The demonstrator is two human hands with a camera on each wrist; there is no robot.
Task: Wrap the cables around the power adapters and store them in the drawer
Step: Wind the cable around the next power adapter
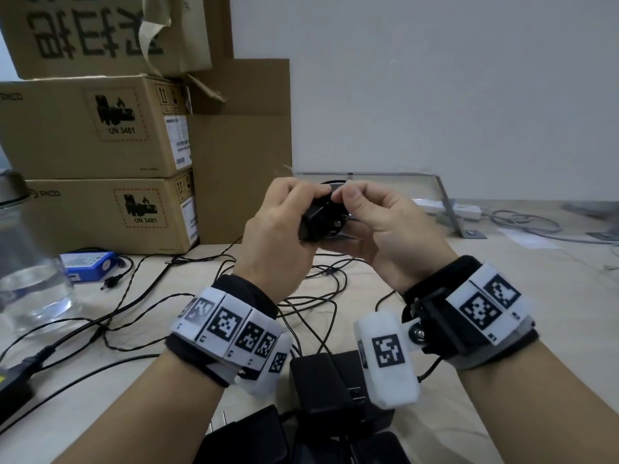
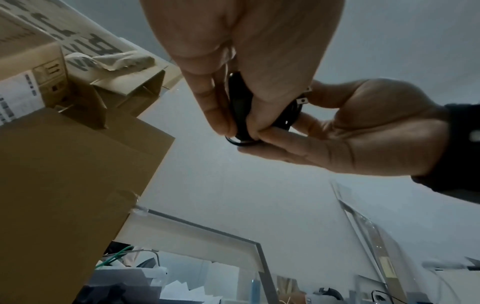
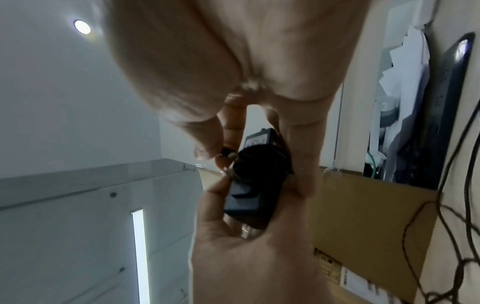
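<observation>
I hold a black power adapter (image 1: 318, 221) up above the table, with its cable wound around it. My left hand (image 1: 298, 212) grips the adapter body from the left; its fingers (image 2: 221, 107) curl over the black casing (image 2: 240, 107). My right hand (image 1: 345, 197) pinches the cable's end plug (image 3: 226, 155) between thumb and forefinger against the wound adapter (image 3: 257, 185). Several other black adapters (image 1: 331, 386) lie on the table below my wrists, their loose cables (image 1: 160, 296) trailing across the tabletop. No drawer is in view.
Stacked cardboard boxes (image 1: 100, 128) stand at the back left. A glass jar (image 1: 30, 272) and a blue battery pack (image 1: 88, 262) sit at the left. A white power strip (image 1: 467, 211) and a metal bracket (image 1: 457, 224) lie at the back right.
</observation>
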